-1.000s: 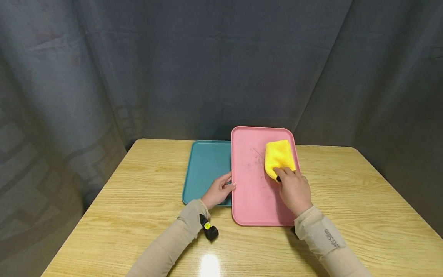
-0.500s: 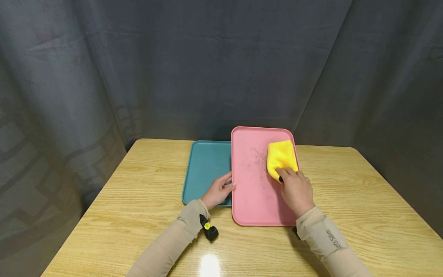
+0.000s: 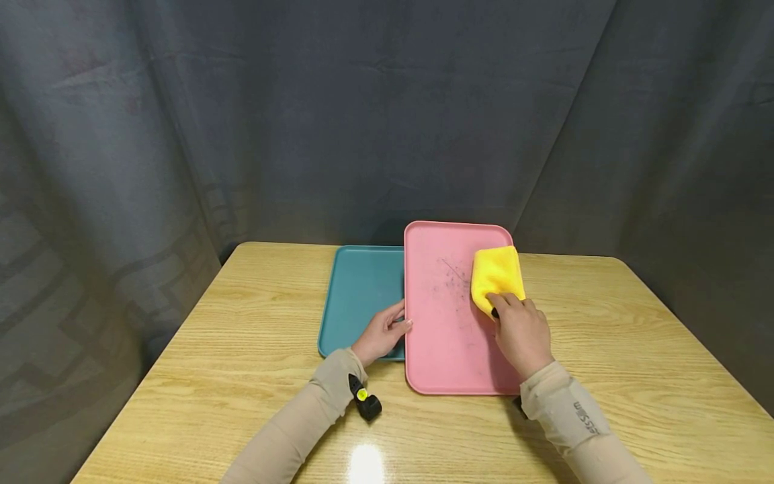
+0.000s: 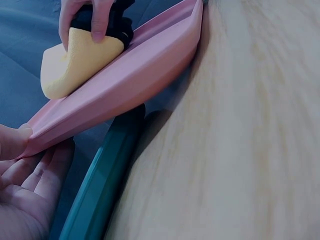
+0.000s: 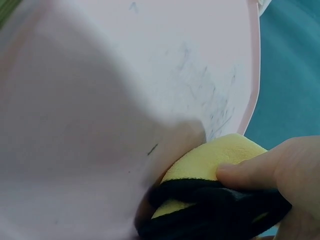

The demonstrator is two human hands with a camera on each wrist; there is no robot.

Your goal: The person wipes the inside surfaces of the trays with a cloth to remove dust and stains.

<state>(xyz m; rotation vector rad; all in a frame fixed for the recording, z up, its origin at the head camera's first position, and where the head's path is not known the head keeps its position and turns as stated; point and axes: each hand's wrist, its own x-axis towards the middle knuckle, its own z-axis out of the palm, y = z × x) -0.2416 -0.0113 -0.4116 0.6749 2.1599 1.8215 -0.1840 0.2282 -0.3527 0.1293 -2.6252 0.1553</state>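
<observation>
A pink tray [image 3: 441, 356] is tilted, its left side raised over the teal tray [image 3: 363, 289]. My left hand [image 3: 379, 334] pinches that raised rim, thumb on top and fingers beneath, as the left wrist view shows. Dark scribbled marks [image 5: 202, 95] spread over the tray's inner face. A folded yellow cloth [image 3: 497, 272] with black trim [image 5: 200, 215] lies against the right part of this face. My right hand [image 3: 523, 336] grips the cloth at its lower end, thumb on the yellow pile [image 5: 220, 150].
Both trays are on a light wooden table [image 3: 266, 302]. The teal tray's right part is hidden under the pink one. Grey curtains [image 3: 363, 121] hang behind the table and at its sides. A black wrist camera [image 3: 367, 405] is strapped on the left sleeve.
The right hand and the cloth have slid a little to the right across the pink tray, uncovering more dark marks. My left hand and both trays stay where they were.
</observation>
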